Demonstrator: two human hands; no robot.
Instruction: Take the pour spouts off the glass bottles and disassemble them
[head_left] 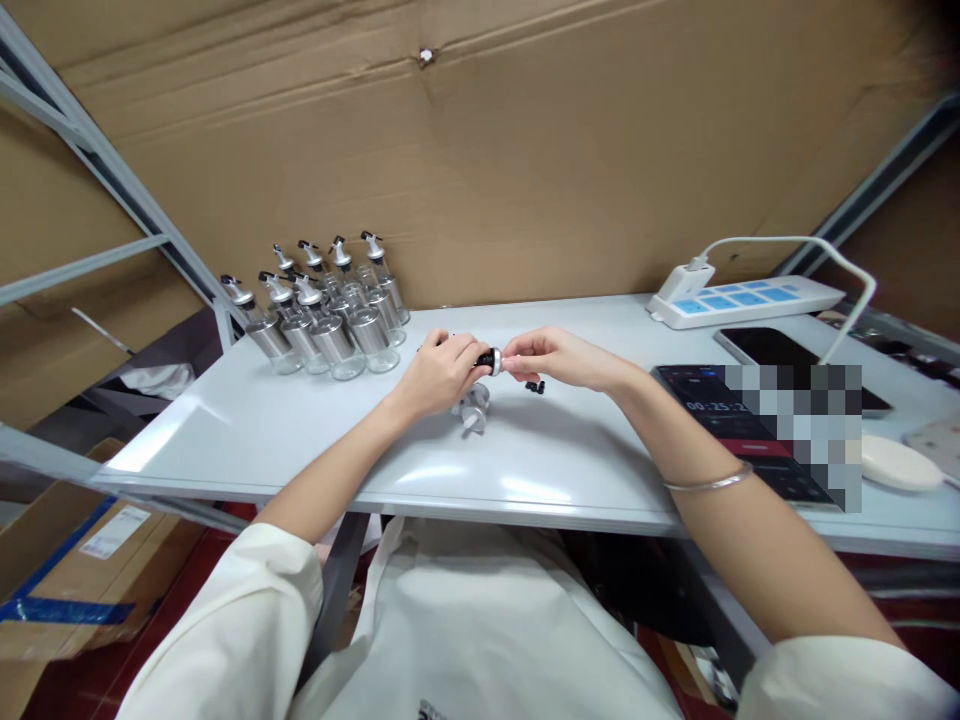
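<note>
My left hand [439, 375] is closed around a black bottle pourer top [493, 361] with a silver collar, held sideways just above the table. The collar end points to the right. At that end my right hand [559, 357] pinches with thumb and fingertips; whatever lies between them is too small to make out. Below my left hand lie several loose silver-grey pourer caps [473, 412]. Small black parts [535, 387] rest on the table under my right hand.
Several glass and steel oil bottles [334, 345], some with pourer tops, stand at the back left. On the right are a power strip [750, 303] with a white cable, a phone [772, 350], a tablet-like screen [694, 400] and a white round device [896, 463]. Cardboard [525, 150] walls the back.
</note>
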